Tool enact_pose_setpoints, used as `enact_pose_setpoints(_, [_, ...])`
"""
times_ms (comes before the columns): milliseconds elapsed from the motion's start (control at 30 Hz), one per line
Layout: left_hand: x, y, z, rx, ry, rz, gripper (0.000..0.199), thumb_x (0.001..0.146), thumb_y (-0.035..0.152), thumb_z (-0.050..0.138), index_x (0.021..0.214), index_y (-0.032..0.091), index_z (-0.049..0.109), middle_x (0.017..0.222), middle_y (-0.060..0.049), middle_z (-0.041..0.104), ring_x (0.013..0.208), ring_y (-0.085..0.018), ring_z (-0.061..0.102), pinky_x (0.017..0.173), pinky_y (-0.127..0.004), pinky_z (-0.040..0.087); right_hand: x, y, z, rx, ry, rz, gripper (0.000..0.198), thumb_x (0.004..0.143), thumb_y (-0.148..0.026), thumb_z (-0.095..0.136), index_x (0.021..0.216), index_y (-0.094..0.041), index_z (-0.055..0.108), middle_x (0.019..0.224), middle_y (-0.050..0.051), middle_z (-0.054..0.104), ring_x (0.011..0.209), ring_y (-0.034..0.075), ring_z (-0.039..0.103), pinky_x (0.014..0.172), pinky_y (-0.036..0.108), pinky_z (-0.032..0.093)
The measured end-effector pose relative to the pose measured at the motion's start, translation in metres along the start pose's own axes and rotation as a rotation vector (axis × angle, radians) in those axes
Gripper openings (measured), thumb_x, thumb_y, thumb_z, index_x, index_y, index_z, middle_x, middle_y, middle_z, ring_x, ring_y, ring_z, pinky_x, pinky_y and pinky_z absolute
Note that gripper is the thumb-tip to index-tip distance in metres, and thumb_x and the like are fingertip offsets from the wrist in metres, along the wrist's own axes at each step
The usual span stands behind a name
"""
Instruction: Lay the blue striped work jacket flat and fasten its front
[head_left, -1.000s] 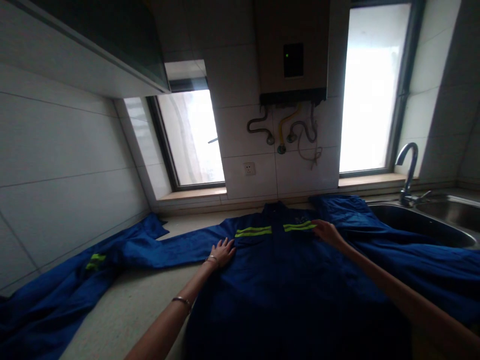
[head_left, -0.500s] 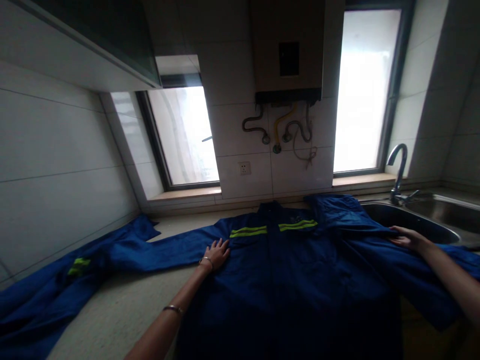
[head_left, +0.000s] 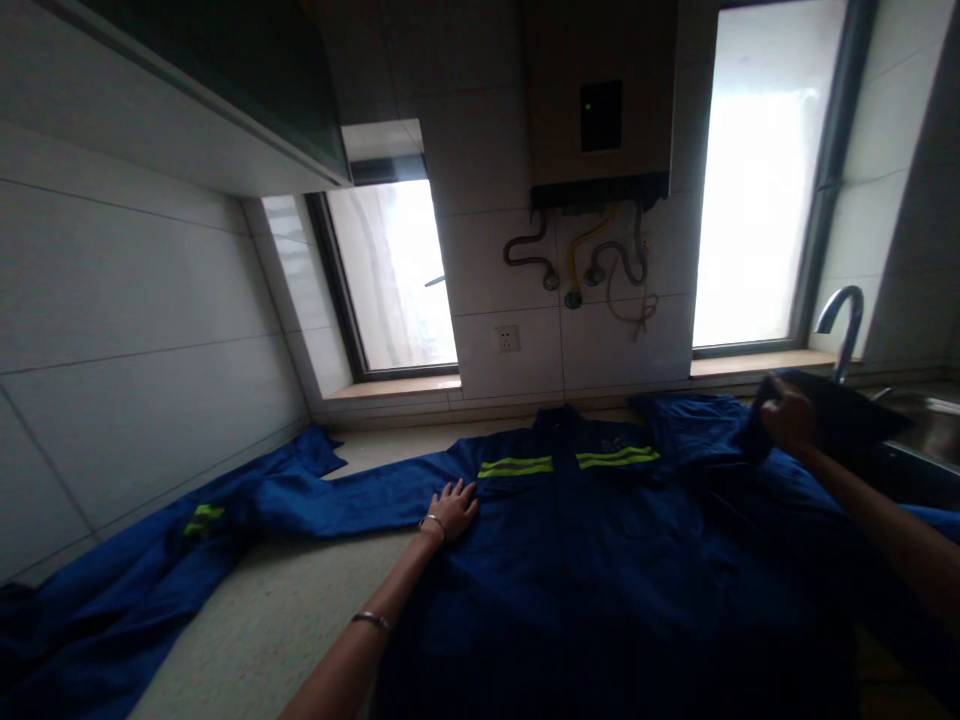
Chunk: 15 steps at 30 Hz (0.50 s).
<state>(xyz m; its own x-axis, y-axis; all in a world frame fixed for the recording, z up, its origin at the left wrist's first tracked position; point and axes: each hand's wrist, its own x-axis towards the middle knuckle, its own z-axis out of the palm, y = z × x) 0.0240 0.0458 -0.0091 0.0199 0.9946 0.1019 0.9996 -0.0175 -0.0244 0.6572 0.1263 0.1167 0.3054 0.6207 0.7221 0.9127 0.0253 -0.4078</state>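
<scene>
A dark blue work jacket with yellow-green reflective stripes across its chest lies spread on the counter, collar toward the wall. My left hand rests on it below the left-hand stripe, palm down and fingers spread. At the right, my right hand is closed on a jacket sleeve, whose dark cloth is raised beside the faucet and partly covers the sink. The other sleeve stretches left along the counter. Dim light hides detail in the lower part of the jacket.
More blue clothing with a yellow-green patch lies at the left. A metal sink and a faucet stand at the right. Above are a water heater with hoses and a wall cabinet. The pale counter shows at the front left.
My right hand has lifted the sleeve upward and toward the wall, its cloth now raised beside the faucet. My left hand stays on the jacket. The whole view has shifted slightly.
</scene>
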Motion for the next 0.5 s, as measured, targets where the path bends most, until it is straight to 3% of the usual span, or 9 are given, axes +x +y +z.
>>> enact_pose_setpoints(67, [0.001,-0.001,0.001,0.003,0.007,0.0,0.053,0.088,0.048,0.027,0.137,0.029,0.033,0.143,-0.008,0.032,0.13,-0.031,0.026,0.098,-0.051,0.028,-0.011,-0.031,0.004,0.025,-0.138,-0.387,0.048,0.078,0.002,0.039,0.123,-0.006,0.053,0.128,0.026,0.044,0.122,0.021,0.039,0.092,0.036,0.032])
enact_pose_setpoints(133, [0.001,-0.001,0.002,0.005,0.012,0.002,0.053,0.088,0.048,0.028,0.136,0.028,0.033,0.143,-0.008,0.033,0.13,-0.031,0.026,0.097,-0.051,0.029,-0.041,-0.06,0.005,0.043,-0.337,-0.792,0.056,0.077,0.003,0.042,0.128,-0.019,0.051,0.131,0.018,0.045,0.122,0.021,0.039,0.096,0.039,0.029])
enact_pose_setpoints(233, [0.0,0.0,0.002,0.004,0.031,0.005,0.051,0.088,0.047,0.031,0.135,0.027,0.036,0.141,-0.008,0.035,0.129,-0.031,0.029,0.097,-0.049,0.03,-0.105,-0.087,0.002,0.073,-0.534,-1.19,0.061,0.081,-0.003,0.046,0.133,-0.035,0.041,0.139,0.009,0.037,0.121,0.022,0.041,0.095,0.04,0.033])
enact_pose_setpoints(333, [-0.001,0.003,-0.003,0.015,0.09,0.025,0.05,0.087,0.042,0.036,0.132,0.022,0.04,0.138,-0.01,0.039,0.127,-0.03,0.032,0.098,-0.049,0.03,-0.155,-0.094,-0.001,0.106,-0.572,-1.333,0.067,0.08,-0.002,0.045,0.136,-0.038,0.033,0.142,0.005,0.032,0.119,0.02,0.043,0.093,0.036,0.038])
enact_pose_setpoints(500, [-0.014,0.014,-0.017,-0.035,0.296,0.222,0.055,0.076,0.008,0.041,0.13,0.014,0.042,0.138,-0.011,0.04,0.126,-0.024,0.034,0.105,-0.041,0.026,-0.174,-0.083,0.007,0.069,-0.54,-1.253,0.062,0.081,-0.004,0.042,0.138,-0.029,0.033,0.131,0.006,0.048,0.111,0.018,0.05,0.091,0.035,0.041])
